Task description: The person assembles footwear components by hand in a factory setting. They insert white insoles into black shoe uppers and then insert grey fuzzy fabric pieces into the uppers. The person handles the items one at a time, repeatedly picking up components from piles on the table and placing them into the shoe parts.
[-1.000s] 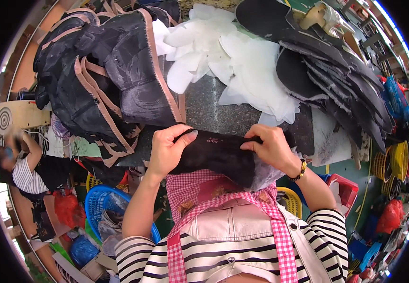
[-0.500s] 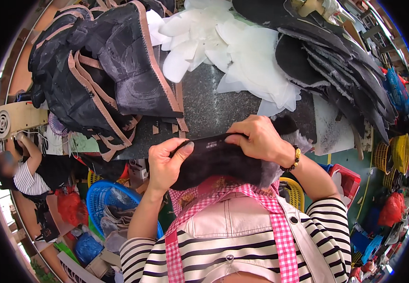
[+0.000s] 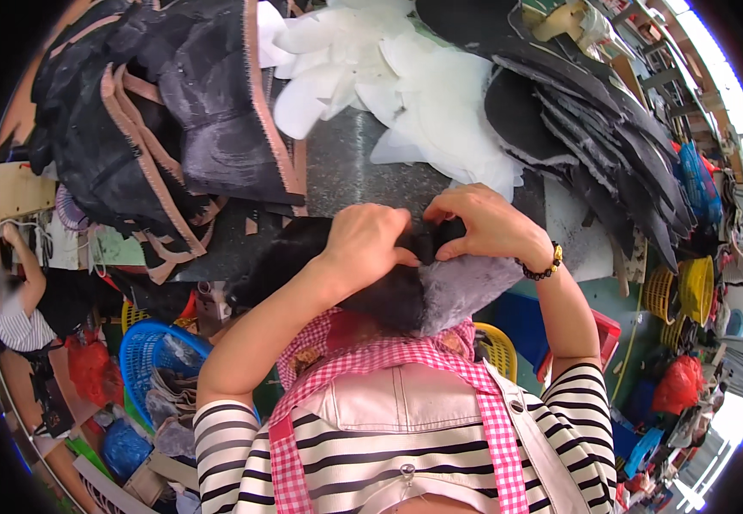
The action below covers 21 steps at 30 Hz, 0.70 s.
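Observation:
Both hands grip a soft black boot-upper-like piece (image 3: 380, 295) with grey fuzzy material (image 3: 470, 287) on its right part. My left hand (image 3: 367, 244) is closed on its upper edge near the middle, fingertips curled over it. Close beside it, my right hand (image 3: 487, 224) pinches the same edge between thumb and fingers. The piece hangs above the pink checked apron, at the near edge of the dark worktable (image 3: 346, 163). Fingers hide part of the edge between the hands.
Black pieces with brown toothed trim (image 3: 226, 128) are heaped at left. White translucent shaped sheets (image 3: 440, 103) lie mid-table, and stacked black fuzzy-edged pieces (image 3: 594, 146) at right. A blue basket (image 3: 136, 364) stands below left, a yellow one (image 3: 498, 355) below right. Another person (image 3: 24, 317) works far left.
My left hand has moved right along the edge, close to my right hand. The black piece has turned, showing more grey fuzzy material, and its pale marking is out of sight.

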{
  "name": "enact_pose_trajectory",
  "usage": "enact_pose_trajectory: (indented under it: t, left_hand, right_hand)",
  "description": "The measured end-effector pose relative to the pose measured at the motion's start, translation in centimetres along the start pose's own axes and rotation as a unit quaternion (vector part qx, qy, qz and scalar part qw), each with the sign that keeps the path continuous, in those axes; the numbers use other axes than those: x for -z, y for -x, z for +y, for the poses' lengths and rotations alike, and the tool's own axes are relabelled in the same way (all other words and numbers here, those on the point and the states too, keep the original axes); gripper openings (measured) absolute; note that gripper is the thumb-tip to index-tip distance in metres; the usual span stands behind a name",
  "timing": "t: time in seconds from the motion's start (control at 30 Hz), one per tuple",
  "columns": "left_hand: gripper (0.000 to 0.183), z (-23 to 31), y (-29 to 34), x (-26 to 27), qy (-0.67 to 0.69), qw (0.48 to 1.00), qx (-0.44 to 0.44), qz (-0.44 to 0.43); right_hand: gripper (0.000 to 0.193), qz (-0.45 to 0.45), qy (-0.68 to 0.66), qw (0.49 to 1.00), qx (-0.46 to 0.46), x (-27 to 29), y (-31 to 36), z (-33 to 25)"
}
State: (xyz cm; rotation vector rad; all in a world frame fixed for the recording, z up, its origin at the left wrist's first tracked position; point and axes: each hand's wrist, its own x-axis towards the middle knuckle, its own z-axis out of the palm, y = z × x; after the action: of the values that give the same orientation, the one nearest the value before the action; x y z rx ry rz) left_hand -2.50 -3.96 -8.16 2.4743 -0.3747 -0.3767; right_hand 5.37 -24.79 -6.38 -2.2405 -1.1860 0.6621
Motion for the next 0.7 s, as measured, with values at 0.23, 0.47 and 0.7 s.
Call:
enact_pose_trajectory:
  t: [0.23,0.47,0.7]
  left_hand:
    - [0.034,1.2,1.8,-0.7,0.031,0.998,-0.056,-0.019]
    - [0.024,1.5,3.2,-1.6,0.124,0.99,0.022,0.064]
    - [0.027,0.7,2.6,-0.6,0.251,0.966,-0.047,-0.047]
  right_hand:
    - [0.036,-0.053,0.028,0.996,-0.071,-0.5,1.3,-2.0]
    - [0.018,0.105,-0.012,0.991,-0.084,-1.1,4.6,-5.7]
    - [0.028,0.021,-0.023,0.999,-0.033,1.3,3.6,-3.8]
